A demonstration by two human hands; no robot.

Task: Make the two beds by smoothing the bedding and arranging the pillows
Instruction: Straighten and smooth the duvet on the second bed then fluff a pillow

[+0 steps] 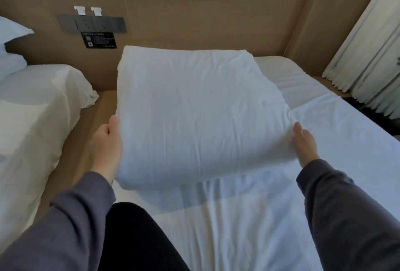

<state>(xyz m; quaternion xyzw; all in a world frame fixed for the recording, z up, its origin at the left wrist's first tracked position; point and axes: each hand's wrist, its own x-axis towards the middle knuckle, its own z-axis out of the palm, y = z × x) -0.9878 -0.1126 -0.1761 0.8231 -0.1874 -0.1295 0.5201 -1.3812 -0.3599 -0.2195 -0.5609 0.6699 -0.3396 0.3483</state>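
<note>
Pillow (194, 115) sits between left hand (106, 143) and right hand (305, 144), fingers clamped on its side edges

Pretty clearly a hotel twin room: the bed in front (324, 141) and a second bed (32, 119) both wear plain white linen and share one long wooden headboard wall (194, 11). There's a socket strip (92, 24) with a black printed card (98, 40) under it — plus pale pleated curtains (368, 54).

The pillow (194, 115) is hiding fingers of left hand (107, 141) and right hand (304, 143); the upper-left black sign (98, 40) is blurring unreadably.
</note>
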